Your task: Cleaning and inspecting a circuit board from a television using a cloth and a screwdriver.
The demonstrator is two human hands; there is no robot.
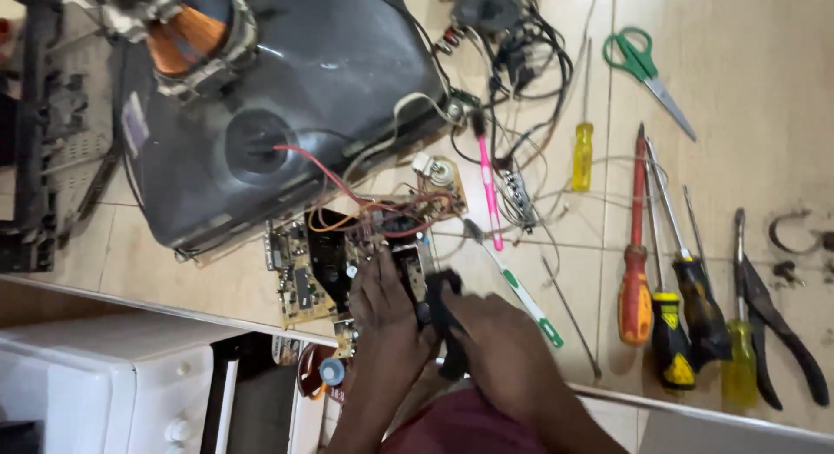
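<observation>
My left hand (382, 319) rests on a tan circuit board (300, 276) lying on the tiled floor, fingers curled over its black parts. Close beside it, my right hand (495, 337) grips a black block-shaped component (441, 302) at the board's right edge. Red and orange wires (347, 189) run from the board up to a large dark picture tube (287, 98) with a copper coil (187, 37) at its neck. What lies under my palms is hidden.
Right of my hands lie two toothbrushes (521, 289), several screwdrivers (665, 306), black pliers (777, 328) and green-handled scissors (647, 72). A tangle of black cables (521, 54) sits above. A white cabinet (113, 384) stands at the lower left.
</observation>
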